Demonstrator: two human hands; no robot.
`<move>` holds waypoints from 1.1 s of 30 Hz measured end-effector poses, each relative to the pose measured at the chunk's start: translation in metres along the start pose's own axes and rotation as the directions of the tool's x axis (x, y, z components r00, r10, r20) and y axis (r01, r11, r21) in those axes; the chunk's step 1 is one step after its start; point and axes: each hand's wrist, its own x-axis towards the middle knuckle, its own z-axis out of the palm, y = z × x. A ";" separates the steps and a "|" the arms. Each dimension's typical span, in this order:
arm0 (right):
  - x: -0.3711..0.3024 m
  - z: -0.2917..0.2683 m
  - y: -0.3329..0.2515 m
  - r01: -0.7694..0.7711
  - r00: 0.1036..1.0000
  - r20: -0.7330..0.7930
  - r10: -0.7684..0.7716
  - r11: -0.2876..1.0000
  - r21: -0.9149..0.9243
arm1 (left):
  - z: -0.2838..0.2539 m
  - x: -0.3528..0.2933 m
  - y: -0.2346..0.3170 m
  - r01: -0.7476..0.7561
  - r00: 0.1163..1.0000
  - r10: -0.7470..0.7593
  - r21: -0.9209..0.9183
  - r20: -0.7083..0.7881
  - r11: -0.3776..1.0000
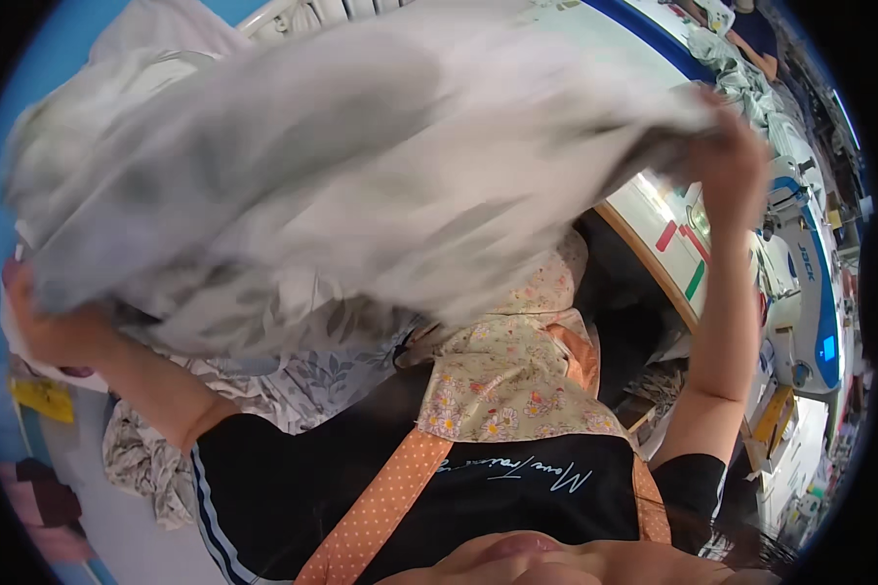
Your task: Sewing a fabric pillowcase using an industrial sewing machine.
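A large white and grey leaf-patterned fabric sheet (pixel 361 185) is spread in the air in front of me, blurred by motion. My right hand (pixel 735 175), raised at the right, is closed on one end of it. At the far left, my left hand (pixel 49 322) is closed around its lower edge, though blur smears the fingers. Between the two hands the cloth billows and hides much of what lies behind it. More leaf-patterned cloth (pixel 332 375) hangs beneath it, close to my left forearm.
A white and blue sewing machine (pixel 808 283) stands at the right on a white worktable (pixel 644 200) with a wooden edge. Crumpled fabric (pixel 146 448) lies at lower left. Another person (pixel 759 39) sits at the top right near piled cloth (pixel 737 73).
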 end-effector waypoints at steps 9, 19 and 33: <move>-0.010 -0.079 0.097 0.159 0.920 -0.353 -0.170 0.985 -0.059 | 0.090 -0.231 0.216 0.256 -0.011 0.527 -0.507 0.850 0.823; -0.065 -0.094 0.135 -0.137 0.901 -0.423 0.096 0.988 -0.068 | 0.077 -0.246 0.256 0.493 0.643 0.480 -0.802 0.597 0.337; -0.086 -0.123 0.177 -0.046 0.941 -0.338 -0.015 0.984 -0.174 | 0.114 -0.344 0.217 0.391 0.565 0.386 -0.649 0.729 0.653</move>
